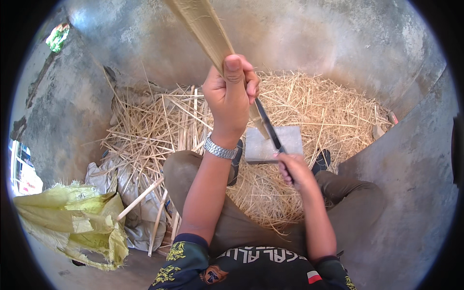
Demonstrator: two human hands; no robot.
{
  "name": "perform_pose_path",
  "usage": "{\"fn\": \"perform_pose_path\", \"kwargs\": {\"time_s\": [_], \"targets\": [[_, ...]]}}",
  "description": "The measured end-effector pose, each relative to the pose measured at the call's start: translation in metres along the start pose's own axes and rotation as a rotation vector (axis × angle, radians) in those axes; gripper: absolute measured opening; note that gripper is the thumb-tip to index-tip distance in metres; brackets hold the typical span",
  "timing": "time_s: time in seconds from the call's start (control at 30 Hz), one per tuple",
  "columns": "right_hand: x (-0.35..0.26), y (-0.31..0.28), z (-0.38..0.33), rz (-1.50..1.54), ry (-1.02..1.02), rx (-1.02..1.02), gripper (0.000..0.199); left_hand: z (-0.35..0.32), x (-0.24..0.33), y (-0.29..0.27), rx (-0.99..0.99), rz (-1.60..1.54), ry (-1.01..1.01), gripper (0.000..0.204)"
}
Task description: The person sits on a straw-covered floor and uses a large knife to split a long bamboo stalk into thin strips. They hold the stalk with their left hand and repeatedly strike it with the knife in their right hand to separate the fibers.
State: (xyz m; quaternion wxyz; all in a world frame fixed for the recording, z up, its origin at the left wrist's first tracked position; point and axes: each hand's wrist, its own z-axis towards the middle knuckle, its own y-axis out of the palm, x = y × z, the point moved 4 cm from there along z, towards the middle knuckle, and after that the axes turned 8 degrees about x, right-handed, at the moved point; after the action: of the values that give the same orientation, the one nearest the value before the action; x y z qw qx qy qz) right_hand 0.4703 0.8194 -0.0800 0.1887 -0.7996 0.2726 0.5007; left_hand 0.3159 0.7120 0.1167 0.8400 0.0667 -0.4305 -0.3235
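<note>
My left hand (pixel 228 96) is raised in front of me, its fingers wrapped round a long, flat bamboo strip (pixel 200 26) with the thumb along its face. The strip slants from the top of the view down past my hand, and its lower end is over a grey block (pixel 286 145); whether it touches the block I cannot tell. Lower and to the right, my right hand (pixel 296 171) grips the handle of a long dark knife (pixel 268 124). The blade points up and left, alongside the strip, and its tip is hidden near my left hand.
Thin shavings (pixel 309 106) cover the floor around the block. Split sticks (pixel 186 116) lie in a heap to the left. A yellow woven sack (pixel 92 210) and a grey sack (pixel 142 212) are at lower left. A concrete wall (pixel 309 38) rises behind; my bent legs flank the block.
</note>
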Motion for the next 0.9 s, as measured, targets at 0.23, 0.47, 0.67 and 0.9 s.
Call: {"fn": "perform_pose_path", "kwargs": {"time_s": [0.23,0.47,0.67,0.9], "targets": [[-0.089,-0.011,-0.061,0.646,-0.721,0.273,0.044,0.002,-0.002,-0.012,0.038,0.052,0.067,0.052],[0.045,0.039,0.038,-0.482,-0.345,0.291,0.035,-0.010,0.005,-0.007,0.003,0.038,0.053,0.048],[0.042,0.038,0.031,-0.490,-0.301,0.254,0.034,-0.001,0.013,-0.003,0.014,-0.056,0.145,0.041],[0.061,0.041,0.040,-0.383,-0.348,0.182,0.034,0.003,0.049,-0.008,0.026,0.055,0.137,0.055]]}}
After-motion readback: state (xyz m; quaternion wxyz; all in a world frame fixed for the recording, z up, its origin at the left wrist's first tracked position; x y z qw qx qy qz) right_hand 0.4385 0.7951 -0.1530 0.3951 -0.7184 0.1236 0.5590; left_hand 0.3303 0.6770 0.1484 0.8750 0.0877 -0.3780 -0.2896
